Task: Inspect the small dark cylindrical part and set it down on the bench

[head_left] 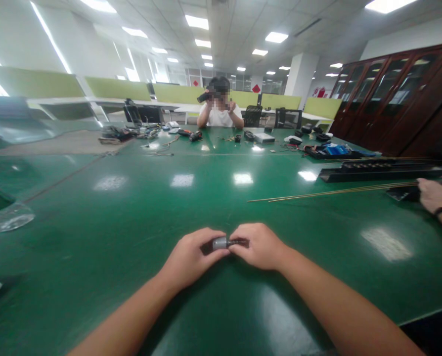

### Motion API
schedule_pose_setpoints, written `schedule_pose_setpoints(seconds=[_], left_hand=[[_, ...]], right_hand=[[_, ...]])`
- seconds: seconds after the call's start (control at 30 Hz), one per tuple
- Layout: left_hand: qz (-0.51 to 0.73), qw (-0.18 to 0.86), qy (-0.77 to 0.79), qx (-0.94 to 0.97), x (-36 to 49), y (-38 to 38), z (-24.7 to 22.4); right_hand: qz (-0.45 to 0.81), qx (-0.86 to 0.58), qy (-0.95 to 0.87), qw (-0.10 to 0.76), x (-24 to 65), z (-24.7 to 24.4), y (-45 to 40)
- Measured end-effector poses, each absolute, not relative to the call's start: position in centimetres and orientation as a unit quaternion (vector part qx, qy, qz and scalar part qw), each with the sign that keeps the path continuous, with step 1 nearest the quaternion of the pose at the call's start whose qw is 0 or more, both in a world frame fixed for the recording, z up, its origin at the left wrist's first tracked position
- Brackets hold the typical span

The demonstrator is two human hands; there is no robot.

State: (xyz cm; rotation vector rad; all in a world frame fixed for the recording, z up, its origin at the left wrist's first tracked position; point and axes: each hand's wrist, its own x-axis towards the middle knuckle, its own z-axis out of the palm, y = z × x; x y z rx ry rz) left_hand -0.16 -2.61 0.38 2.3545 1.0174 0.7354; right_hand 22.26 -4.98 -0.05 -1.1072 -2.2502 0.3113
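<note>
Just above the green table (143, 217), my two hands meet around a small grey cylinder (220, 243) with a thin, dark, rod-like end (238, 242). The thumb and fingers of my left hand (191, 254) close on the grey part from the left. From the right, my right hand (260, 245) pinches the dark end, and its fingers partly cover it. The piece lies roughly level between the hands, whose fingertips nearly touch. Its exact kind is too small to make out.
Another person's hand (434, 195) is at the right by thin brass-coloured rods (317, 193) and a long black channel (376, 173). Across the table sits a person (221, 116) among tools and parts. A clear plastic container (9, 217) stands at left.
</note>
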Motion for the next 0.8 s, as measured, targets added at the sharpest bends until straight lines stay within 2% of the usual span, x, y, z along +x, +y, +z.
schedule_pose_setpoints(seconds=[0.8], left_hand=[[0.291, 0.221, 0.373, 0.853, -0.49, -2.54, 0.50]], right_hand=[[0.148, -0.449, -0.828, 0.302, 22.18, 0.02, -5.02]])
